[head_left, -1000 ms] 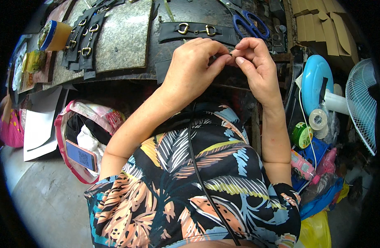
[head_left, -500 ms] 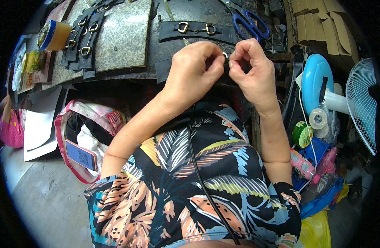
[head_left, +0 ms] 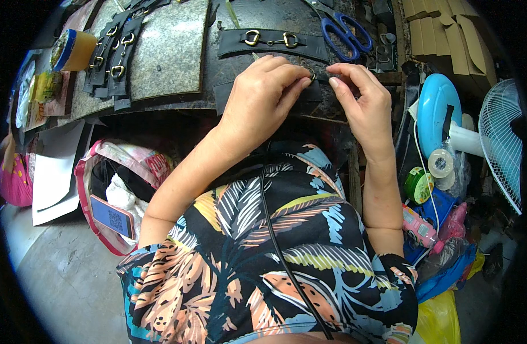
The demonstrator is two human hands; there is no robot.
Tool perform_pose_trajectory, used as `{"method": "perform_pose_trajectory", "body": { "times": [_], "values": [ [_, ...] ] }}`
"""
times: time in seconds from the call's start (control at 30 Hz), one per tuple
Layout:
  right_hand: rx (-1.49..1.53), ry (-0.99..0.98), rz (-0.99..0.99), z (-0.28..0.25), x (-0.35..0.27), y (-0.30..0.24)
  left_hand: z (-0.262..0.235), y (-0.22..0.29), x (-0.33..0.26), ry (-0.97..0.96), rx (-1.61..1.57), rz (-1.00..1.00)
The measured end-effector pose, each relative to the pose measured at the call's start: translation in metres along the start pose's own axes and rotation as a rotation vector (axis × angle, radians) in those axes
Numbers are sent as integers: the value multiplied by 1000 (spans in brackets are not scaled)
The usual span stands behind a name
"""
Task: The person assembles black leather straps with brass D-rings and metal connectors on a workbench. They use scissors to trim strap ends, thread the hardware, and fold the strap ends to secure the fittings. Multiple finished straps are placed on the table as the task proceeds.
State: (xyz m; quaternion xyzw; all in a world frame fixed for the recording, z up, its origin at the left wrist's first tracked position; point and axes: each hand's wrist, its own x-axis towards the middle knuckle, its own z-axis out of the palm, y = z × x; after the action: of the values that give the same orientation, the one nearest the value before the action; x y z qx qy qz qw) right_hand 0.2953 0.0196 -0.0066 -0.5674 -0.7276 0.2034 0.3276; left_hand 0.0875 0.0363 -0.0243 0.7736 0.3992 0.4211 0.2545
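Note:
My left hand is closed in a pinch above the near edge of the dark worktable. A small metal ring shows at its fingertips; most of it is covered by them. Just to the right, my right hand has thumb and forefinger apart, with nothing plainly seen between them. Beyond both hands lies a black leather strap with gold-coloured buckle fittings. Another black piece is partly hidden behind my left hand.
Blue-handled scissors lie beyond my right hand. Several black straps with gold fittings rest on a speckled slab at the left, near a jar. A fan stands at the right, and a bag with a phone sits lower left.
My right thumb and forefinger have spread from a curled pinch, and that hand has drawn slightly right. The left hand keeps its pinch almost in place.

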Motion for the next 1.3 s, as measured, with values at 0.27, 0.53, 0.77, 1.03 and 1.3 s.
{"method": "perform_pose_trajectory", "body": {
  "times": [0.27, 0.53, 0.77, 1.03, 1.3],
  "values": [
    [-212, 66, -133, 7, 2, 7, 4, -5, 5, 24, 420, 127],
    [-246, 83, -135, -7, -2, 12, 7, -15, 4, -35, 316, 70],
    [27, 63, 106, -20, -11, 14, 4, -7, 8, -24, 322, 58],
    [51, 20, -1, -21, -10, 8, 0, -3, 17, -81, 332, 111],
    [16, 45, -180, -10, -11, -33, -5, -6, 16, -49, -184, -246]
  ]
}}
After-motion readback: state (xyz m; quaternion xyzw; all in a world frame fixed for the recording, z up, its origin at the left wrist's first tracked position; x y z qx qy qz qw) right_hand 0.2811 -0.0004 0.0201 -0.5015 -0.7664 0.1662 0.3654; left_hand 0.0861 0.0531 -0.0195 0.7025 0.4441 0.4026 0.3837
